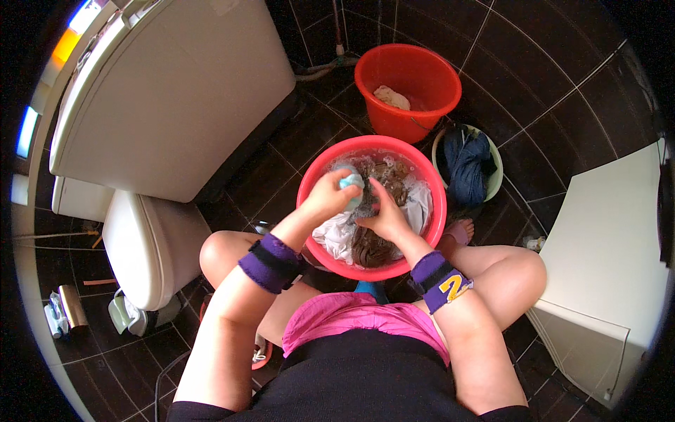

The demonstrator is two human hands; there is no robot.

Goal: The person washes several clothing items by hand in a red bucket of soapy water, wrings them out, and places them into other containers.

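Observation:
A red basin between my knees holds soapy water, white cloth and a brown garment. Over its left half, my left hand is closed around a small pale blue wad; whether this is cloth or soap I cannot tell. My right hand hovers over the brown garment, fingers curved and apart, with nothing visible in them. The fingertips of both hands are near each other above the wet laundry. Purple wristbands are on both forearms.
Behind the basin stands a taller red bucket with a pale cloth inside. A light green tub with dark blue clothing sits to its right. A white toilet is at left, a white cabinet at right. Dark tiles cover floor and walls.

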